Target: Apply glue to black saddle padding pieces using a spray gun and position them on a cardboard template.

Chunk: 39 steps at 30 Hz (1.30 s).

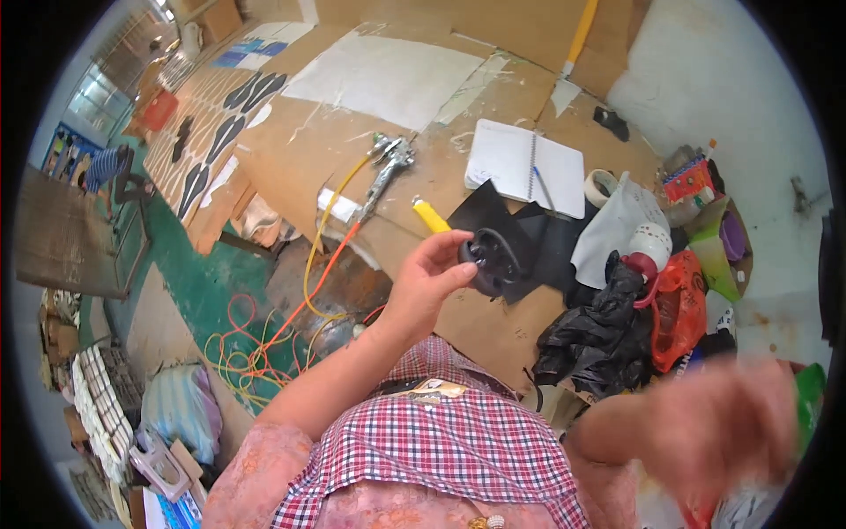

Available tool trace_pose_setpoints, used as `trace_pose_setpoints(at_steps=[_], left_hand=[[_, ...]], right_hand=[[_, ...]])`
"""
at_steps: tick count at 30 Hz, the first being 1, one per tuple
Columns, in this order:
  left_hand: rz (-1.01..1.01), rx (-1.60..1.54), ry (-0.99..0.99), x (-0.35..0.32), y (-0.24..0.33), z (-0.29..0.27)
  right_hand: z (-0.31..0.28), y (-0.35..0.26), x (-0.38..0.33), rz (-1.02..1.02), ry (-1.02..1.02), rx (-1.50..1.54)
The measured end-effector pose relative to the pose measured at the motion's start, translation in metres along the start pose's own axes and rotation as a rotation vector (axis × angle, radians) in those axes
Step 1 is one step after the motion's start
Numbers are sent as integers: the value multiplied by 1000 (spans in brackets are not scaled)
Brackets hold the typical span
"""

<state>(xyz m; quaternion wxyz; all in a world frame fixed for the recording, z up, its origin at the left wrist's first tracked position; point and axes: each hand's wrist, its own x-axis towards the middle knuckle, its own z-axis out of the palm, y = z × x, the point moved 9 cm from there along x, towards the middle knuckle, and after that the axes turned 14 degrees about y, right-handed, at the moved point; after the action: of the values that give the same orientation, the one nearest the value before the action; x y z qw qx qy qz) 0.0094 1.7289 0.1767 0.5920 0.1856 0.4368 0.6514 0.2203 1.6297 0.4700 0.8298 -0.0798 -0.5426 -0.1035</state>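
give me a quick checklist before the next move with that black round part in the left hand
1. Left hand has a grip on the black round part: ok, fingertips pinch its near edge, held above the cardboard-covered table.
2. Right hand free: cannot tell, it is motion-blurred at the lower right.
3. Spray gun out of the way: ok, it lies on the table apart from the part.
4. Black sheet pieces under the part: ok, lying flat.
5. Open notebook with pen: ok, apart from the hands.
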Motion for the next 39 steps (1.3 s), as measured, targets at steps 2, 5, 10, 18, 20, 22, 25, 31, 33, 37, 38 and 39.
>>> trace_pose_setpoints(at_steps=[2,5,10,18,20,22,25,31,33,37,38,39], left_hand=[[106,71,-20,-3,5,-4],[150,170,-91,-5,11,5],[326,317,-112,-9,17,13],[191,172,20,1,6,-17],[213,204,-7,0,8,-14],[24,296,92,13,-13,-61],[181,238,26,-2,1,-30],[153,186,-15,-3,-3,-16],[145,207,-12,-1,-2,-24],[129,218,33,-6,0,-29],[124,222,49,-5,-1,-31],[113,212,50,-3,-3,-34]], right_hand=[[15,77,-106,682,-427,-407],[29,103,-218,1036,-782,-179],[22,109,-238,927,-906,-215],[-13,118,-234,1843,-230,146],[16,91,-177,1623,-208,314],[54,33,-123,1418,-355,823],[73,6,-81,1166,-238,1157],[60,14,-92,1130,-272,922],[56,14,-99,1139,-288,865],[47,17,-112,1135,-324,745],[43,20,-113,1128,-329,717],[38,22,-115,1120,-335,691]])
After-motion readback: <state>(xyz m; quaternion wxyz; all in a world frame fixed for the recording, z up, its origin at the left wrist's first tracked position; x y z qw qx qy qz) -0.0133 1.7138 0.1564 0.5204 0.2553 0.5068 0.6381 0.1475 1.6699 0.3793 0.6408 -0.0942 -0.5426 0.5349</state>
